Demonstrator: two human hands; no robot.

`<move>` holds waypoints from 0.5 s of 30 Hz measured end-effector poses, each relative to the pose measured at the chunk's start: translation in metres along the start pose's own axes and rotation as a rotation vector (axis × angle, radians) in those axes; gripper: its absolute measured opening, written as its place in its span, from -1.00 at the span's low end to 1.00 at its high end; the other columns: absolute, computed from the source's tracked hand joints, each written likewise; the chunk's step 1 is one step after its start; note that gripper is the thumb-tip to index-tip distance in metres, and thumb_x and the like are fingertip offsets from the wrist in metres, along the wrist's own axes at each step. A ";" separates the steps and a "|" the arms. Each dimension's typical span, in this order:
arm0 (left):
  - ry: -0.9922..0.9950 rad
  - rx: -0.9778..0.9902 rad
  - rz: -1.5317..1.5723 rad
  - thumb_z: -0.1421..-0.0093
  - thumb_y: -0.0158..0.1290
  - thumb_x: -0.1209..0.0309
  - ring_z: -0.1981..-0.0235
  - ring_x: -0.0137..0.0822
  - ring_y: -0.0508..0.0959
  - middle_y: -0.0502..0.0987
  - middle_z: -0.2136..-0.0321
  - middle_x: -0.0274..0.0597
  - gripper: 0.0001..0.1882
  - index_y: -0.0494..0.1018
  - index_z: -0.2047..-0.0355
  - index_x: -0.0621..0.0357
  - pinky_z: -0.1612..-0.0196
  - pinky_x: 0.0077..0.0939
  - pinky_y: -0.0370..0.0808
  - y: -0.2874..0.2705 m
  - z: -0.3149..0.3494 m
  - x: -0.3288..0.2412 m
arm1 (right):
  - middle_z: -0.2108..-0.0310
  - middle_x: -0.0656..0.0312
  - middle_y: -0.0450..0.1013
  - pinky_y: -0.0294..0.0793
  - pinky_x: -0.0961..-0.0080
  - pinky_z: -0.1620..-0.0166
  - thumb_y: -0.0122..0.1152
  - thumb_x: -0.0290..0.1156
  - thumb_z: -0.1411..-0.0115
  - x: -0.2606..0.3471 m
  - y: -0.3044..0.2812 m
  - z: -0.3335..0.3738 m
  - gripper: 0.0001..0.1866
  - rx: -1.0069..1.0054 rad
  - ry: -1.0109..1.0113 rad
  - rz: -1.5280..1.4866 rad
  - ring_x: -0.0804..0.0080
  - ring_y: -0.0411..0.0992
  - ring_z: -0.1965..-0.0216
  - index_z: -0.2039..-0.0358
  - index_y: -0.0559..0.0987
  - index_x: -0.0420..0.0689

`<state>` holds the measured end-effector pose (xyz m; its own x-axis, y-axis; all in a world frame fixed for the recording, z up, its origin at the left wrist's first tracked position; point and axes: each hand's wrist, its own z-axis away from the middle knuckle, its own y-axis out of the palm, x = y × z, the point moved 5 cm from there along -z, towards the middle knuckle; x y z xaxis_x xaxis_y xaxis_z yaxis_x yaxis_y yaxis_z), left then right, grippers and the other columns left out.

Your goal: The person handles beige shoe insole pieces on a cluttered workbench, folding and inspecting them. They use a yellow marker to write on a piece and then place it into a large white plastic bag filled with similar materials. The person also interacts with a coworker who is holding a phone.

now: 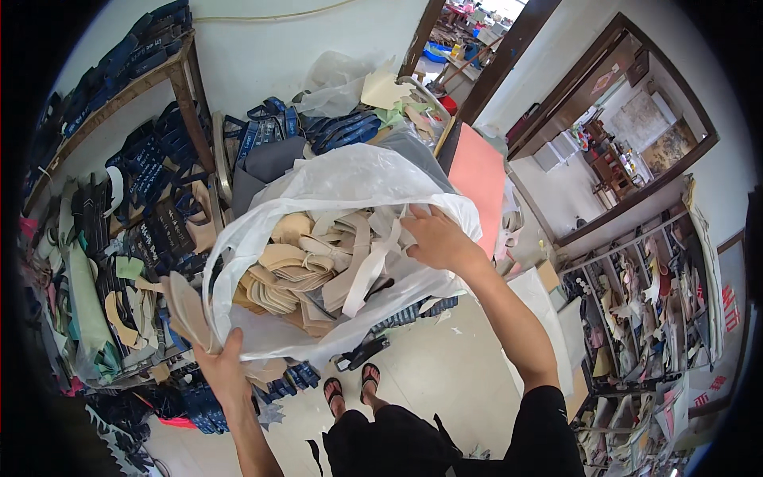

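Note:
A white translucent plastic bag [358, 171] lies with its mouth open before me. Inside are several stacks of beige cut pieces [278, 274], curved and flat, along with a long pale strip [372, 274]. My left hand [222, 367] is at the bag's near left rim, closed on a stack of beige pieces [184, 310] that stands up outside the bag; its thumb shows, and most fingers are hidden. My right hand [437, 238] reaches over the bag's right side, fingers curled at the upper end of the pale strip.
Blue strapped pieces [342, 131] are heaped behind the bag, beside a pink sheet [477, 179]. A wooden rack [179, 83] with dark blue pieces stands at left. At right, shelves [636, 294] hold many scraps. Cut scraps lie below the bag, near my feet [369, 381].

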<state>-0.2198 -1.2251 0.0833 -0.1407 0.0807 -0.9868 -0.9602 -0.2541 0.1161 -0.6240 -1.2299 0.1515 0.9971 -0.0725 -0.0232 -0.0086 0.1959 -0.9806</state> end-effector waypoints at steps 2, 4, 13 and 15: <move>0.002 0.009 0.030 -0.11 0.16 0.66 -0.12 -0.25 0.44 0.39 -0.18 -0.05 -0.28 0.19 -0.29 0.35 -0.24 -0.39 0.29 0.002 0.005 -0.016 | -0.18 0.00 0.41 0.33 0.14 -0.26 0.19 -0.43 -0.16 0.007 0.003 0.001 -0.51 -0.017 -0.070 -0.026 -0.01 0.38 -0.18 -0.14 0.49 -0.15; 0.106 0.033 -0.043 -0.12 0.17 0.66 -0.13 -0.26 0.43 0.38 -0.18 -0.05 -0.28 0.18 -0.30 0.35 -0.24 -0.39 0.29 0.010 0.012 -0.028 | -0.10 0.03 0.48 0.37 0.11 -0.22 0.18 -0.41 -0.18 0.014 0.005 -0.004 -0.55 -0.043 -0.172 -0.240 -0.03 0.44 -0.11 -0.11 0.52 -0.14; 0.086 0.089 -0.061 -0.10 0.25 0.64 -0.12 -0.28 0.43 0.38 -0.18 -0.08 -0.24 0.19 -0.29 0.34 -0.24 -0.38 0.29 0.039 0.023 -0.024 | 0.26 -0.09 0.59 0.56 0.21 0.10 0.39 -0.25 0.02 0.028 0.046 -0.051 -0.40 0.036 0.170 -0.396 0.08 0.59 0.23 -0.03 0.55 -0.29; 0.090 0.103 -0.064 -0.10 0.25 0.63 -0.13 -0.28 0.43 0.38 -0.18 -0.08 -0.25 0.20 -0.29 0.33 -0.24 -0.38 0.29 0.045 0.024 -0.025 | 0.31 0.02 0.59 0.54 0.34 0.17 0.41 -0.30 0.07 0.003 0.057 -0.057 -0.39 -0.160 0.072 -0.678 0.23 0.57 0.28 -0.02 0.56 -0.30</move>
<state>-0.2649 -1.2149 0.1163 -0.0608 0.0053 -0.9981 -0.9868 -0.1509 0.0593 -0.6258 -1.2744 0.0841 0.7792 -0.1936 0.5962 0.5969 -0.0612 -0.8000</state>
